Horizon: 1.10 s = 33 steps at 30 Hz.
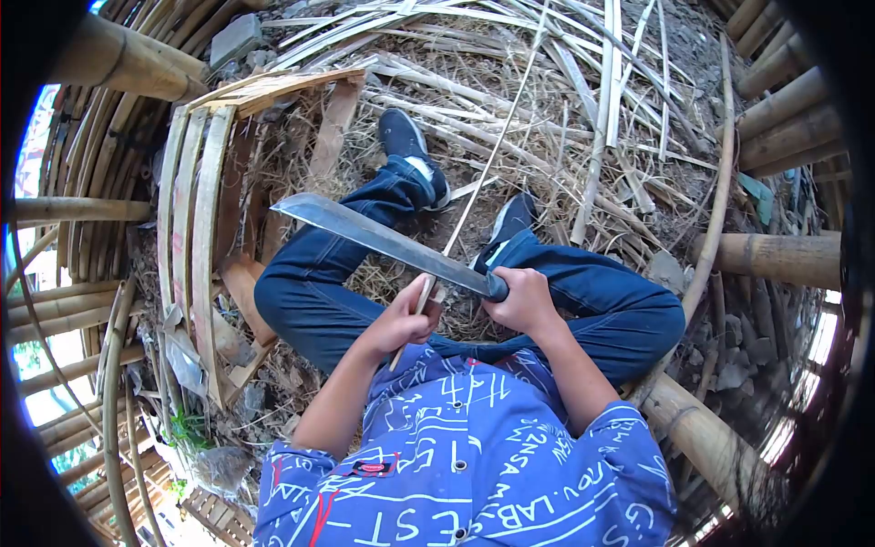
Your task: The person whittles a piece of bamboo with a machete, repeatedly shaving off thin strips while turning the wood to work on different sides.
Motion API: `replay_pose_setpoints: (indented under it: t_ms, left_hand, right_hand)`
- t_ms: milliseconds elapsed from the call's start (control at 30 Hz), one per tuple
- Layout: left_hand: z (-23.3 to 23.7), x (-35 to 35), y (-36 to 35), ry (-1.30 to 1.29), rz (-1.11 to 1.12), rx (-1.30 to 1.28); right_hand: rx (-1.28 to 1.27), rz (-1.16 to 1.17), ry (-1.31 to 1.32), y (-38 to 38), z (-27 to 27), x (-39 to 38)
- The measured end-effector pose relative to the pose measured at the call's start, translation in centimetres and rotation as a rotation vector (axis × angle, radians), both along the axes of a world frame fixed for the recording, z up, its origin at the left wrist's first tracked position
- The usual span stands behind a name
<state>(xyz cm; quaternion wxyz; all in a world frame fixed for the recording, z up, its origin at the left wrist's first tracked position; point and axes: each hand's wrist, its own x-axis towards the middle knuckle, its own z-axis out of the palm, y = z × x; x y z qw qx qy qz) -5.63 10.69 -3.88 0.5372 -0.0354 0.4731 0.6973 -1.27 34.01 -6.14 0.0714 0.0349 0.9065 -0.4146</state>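
Observation:
My right hand [522, 299] is closed round the dark handle of a machete [383, 239], whose broad blade points up and to the left above my crossed legs. Between the fingers and thumb of my left hand [406, 316] is a thin bamboo strip [425, 295], its lower end showing below the hand near my shirt. The blade passes just above my left hand. A long narrow strip [497, 146] runs from near the blade toward the far ground.
A wooden crate [210, 228] stands at the left. Split bamboo strips [609, 82] and straw cover the ground ahead. Thick bamboo poles [775, 257] and slatted bamboo walls surround me. A grey block [236, 39] lies at the upper left.

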Motion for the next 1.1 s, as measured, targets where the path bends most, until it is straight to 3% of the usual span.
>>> replay_pose_setpoints:
  t_ms: [167,233,300,333,400,533,867,1100]
  left_hand:
    - [-0.8,2.3,4.2,-0.169,-0.069,-0.318]
    - [-3.4,4.2,3.8,-0.106,-0.089,-0.446]
    - [-4.2,5.2,3.5,0.188,-0.151,-0.494]
    - [-4.2,5.6,3.5,0.177,-0.146,-0.502]
    - [-4.3,5.9,3.5,0.407,-0.09,-0.527]
    - [-4.9,6.1,3.5,0.498,-0.075,-0.558]
    - [-3.4,5.9,2.6,0.459,-0.134,-0.652]
    - [-3.0,6.1,1.9,0.436,-0.182,-0.725]
  right_hand:
    - [0.095,-0.014,-0.157,0.7,-1.2,1.3]
    - [0.087,-0.005,-0.197,0.8,-0.6,1.9]
    - [0.099,-0.002,-0.245,0.8,-0.8,2.7]
    - [0.109,0.011,-0.263,0.7,-0.9,2.9]
    - [0.135,0.027,-0.29,0.7,-0.7,2.8]
    - [0.297,0.062,-0.299,0.9,-0.2,2.3]
    - [0.337,0.146,-0.188,1.5,-2.3,1.4]
    - [0.45,-0.029,-0.15,5.0,-3.7,-1.3]
